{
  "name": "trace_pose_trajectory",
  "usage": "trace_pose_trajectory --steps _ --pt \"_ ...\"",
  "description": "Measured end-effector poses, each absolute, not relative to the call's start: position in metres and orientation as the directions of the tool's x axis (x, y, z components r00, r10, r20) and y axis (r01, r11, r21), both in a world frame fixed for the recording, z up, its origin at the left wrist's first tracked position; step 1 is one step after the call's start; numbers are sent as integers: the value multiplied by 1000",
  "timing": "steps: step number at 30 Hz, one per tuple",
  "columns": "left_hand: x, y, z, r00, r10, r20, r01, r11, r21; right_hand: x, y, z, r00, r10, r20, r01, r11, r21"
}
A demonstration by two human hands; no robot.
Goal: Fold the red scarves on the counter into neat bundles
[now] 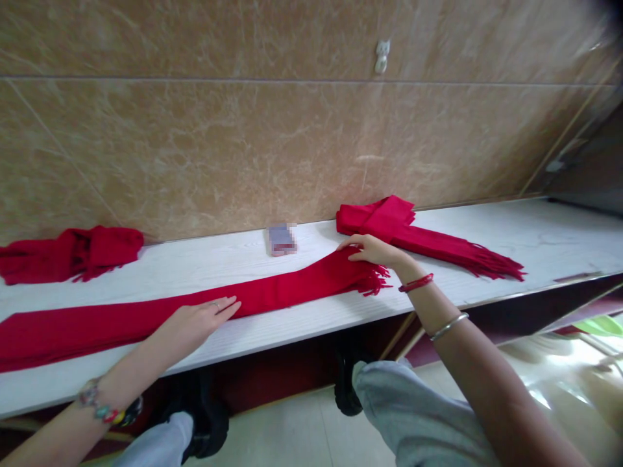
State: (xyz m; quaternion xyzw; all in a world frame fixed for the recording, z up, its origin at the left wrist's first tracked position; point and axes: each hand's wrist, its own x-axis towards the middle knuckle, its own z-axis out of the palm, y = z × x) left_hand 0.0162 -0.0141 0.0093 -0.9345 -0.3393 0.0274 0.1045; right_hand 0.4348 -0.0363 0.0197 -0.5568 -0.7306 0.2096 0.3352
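Observation:
A long red scarf [272,292] lies stretched along the white shelf, folded lengthwise into a narrow strip, its fringe at the right end. My left hand [199,321] rests flat on the strip near its front edge, fingers extended. At the fringed end, my right hand [372,250] has its fingers and thumb curled on the back edge of the cloth, just above the fringe. The scarf's left end runs out of view. Close behind my right hand lies a second red scarf [389,217], folded over itself, with its fringe [491,259] pointing right.
Another bundled red scarf [102,250] sits against the wall at the left. A small, pixelated rectangular item [281,240] stands at the back of the white shelf [311,324]. Brown marbled tiles [243,143] form the wall, with a small white cat-shaped hook [382,56].

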Motion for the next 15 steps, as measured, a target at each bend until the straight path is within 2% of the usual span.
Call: trace_pose_trajectory --steps 2,4,10,15 --pt "20 -16 0 763 646 40 637 -739 -218 435 -33 15 -215 939 269 772 332 -542" --pt "17 -13 -2 760 644 92 648 -736 -199 434 -29 12 -255 926 279 811 361 -461" --pt "-12 -1 17 730 637 247 681 -710 -181 424 -28 9 -324 871 368 773 469 -428" --pt "-20 0 4 704 654 278 704 -695 -146 408 -27 -4 -386 876 290 788 476 -389"
